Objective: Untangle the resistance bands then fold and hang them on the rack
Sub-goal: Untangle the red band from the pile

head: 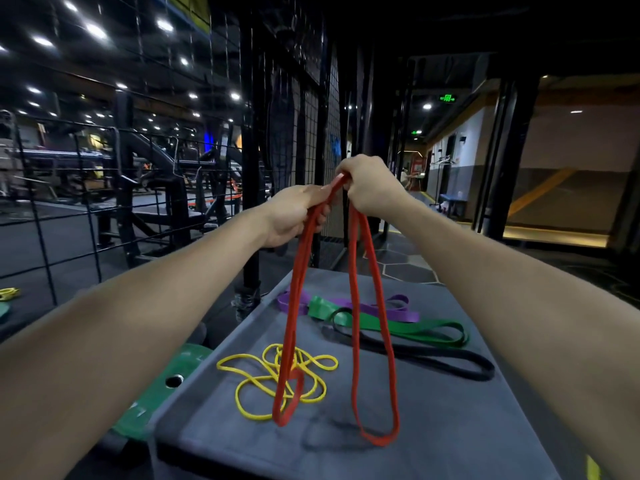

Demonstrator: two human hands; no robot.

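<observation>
While both hands, left hand (pixel 294 213) and right hand (pixel 369 187), grip the red band (pixel 355 306), its loops hang over the bench (pixel 450 427).

green exit sign (pixel 447 97), characters unreadable

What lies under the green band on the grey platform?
The green band crosses over the purple band at its far side, and the black band loops against its near edge. Whether black runs beneath it is unclear; elsewhere the grey platform lies below.
</observation>
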